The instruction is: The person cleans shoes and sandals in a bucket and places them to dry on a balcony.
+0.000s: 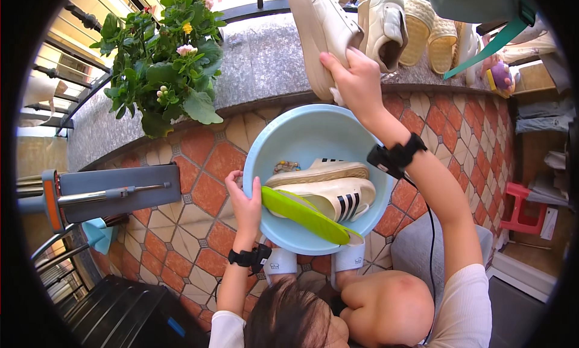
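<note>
My left hand [246, 203] grips the left rim of a light blue plastic basin [316, 142], thumb along the inside. In the basin lie a pair of white slides with black stripes, one slide [334, 196] showing its strap and the other slide [323, 171] on its side, a bright green insole or flat sole [307, 217] across them, and a beaded bracelet [287, 167]. My right hand [355, 74] holds a white shoe [321, 31] by its heel end, sole tilted to the left, above the basin's far edge. Another white shoe [386, 31] leans beside it on the stone ledge.
A grey stone ledge [253, 60] by the railing bears a flowering plant [167, 72], cream slippers [416, 36] and more footwear. A flat mop or squeegee tool [117, 189] is at left, a black case [126, 312] lower left, a red plastic stool [520, 208] at right. A cable hangs along my right arm.
</note>
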`<state>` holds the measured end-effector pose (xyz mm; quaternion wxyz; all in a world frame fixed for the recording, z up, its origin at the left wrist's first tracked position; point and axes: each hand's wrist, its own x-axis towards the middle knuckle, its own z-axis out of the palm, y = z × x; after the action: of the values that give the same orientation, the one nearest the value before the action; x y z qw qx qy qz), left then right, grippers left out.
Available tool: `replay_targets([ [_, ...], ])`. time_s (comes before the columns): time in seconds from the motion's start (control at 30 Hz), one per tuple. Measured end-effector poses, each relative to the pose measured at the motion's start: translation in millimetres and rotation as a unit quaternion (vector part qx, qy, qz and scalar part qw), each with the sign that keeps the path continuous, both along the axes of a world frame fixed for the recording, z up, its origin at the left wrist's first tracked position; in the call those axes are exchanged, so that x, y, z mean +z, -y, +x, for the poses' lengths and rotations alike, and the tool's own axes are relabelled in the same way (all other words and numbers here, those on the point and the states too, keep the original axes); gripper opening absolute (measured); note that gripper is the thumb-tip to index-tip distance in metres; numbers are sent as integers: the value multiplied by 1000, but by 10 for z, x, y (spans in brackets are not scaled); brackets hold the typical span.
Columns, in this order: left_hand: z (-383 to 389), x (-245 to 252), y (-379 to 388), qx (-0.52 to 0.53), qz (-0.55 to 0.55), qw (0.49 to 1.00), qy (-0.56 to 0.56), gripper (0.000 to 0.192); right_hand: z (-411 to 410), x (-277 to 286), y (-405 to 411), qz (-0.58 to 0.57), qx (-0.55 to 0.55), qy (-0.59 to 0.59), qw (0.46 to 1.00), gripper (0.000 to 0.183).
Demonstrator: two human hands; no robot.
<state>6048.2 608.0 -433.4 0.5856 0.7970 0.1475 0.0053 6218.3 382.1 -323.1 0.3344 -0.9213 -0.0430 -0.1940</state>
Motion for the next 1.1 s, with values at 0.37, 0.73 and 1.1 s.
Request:
replay_targets([
  [0.37,19,-52,79,1,-11,1000,-16,39,367,-668,-346,-130,32,4,991,30],
  [0.73,46,-1,106,3,-22,1000,-15,38,225,120,889,-54,-211,-156,964,41],
  [1.1,1,-27,37,-3,-5,1000,-7,37,417,-438,777,-167,-89,34,981,22],
])
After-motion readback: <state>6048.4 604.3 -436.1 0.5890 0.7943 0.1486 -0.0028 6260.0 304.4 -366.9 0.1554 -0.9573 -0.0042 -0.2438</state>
